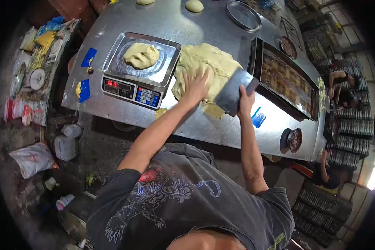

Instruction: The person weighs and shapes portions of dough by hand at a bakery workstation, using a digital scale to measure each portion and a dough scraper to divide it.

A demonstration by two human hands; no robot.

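Centrally, a big mass of pale yellow dough [206, 62] lies on a steel table [196, 29], just right of a digital scale [139, 73]. The person's left hand [196, 86] is pressed flat on the near edge of the dough, fingers spread and gripping nothing. Their right hand [246, 101] is clenched around a broad metal scraper [232, 96], whose blade stands tilted against the dough's right side. A small cut scrap of dough [214, 111] lies on the table just below the blade.

On the scale's square steel pan sits a smaller lump of dough [141, 55]; the display [112, 83] glows with red digits. Beyond the dough, to the right, a long dark tray [285, 79] holds rows of browned baked pieces. At the far end of the table rest a dough ball [194, 5] and a round metal tin [243, 15]. Two blue plastic cards [88, 57] lie near the table's left edge. At the far right, other people [341, 79] work beside stacks of dark tins [354, 125].
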